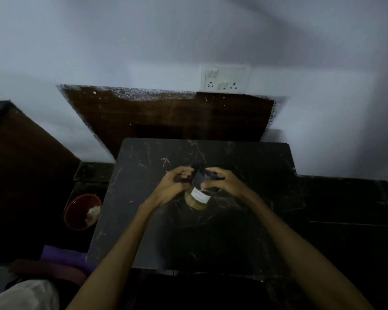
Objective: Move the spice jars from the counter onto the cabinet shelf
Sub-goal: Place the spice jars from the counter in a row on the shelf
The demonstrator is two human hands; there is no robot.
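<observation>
One spice jar [197, 199] is all we can count, standing on the dark marbled counter [244, 209] near its middle, with a white label on its side and pale yellowish contents showing through the lower part. Two hands meet at its top: our left hand [177, 183] wraps the jar's left side with fingers curled in, and our right hand [225, 181] closes over the dark lid [203, 177] from the right. Both are clamped on the jar, close together, with the lid between them; the dim, blurred picture does not let us tell whether the lid is seated or tilted. Down to the left of the counter, on the floor, we count one red bowl [82, 212] with something pale inside. On the white wall [143, 41] behind sits one switch plate [227, 78] with two sockets.
</observation>
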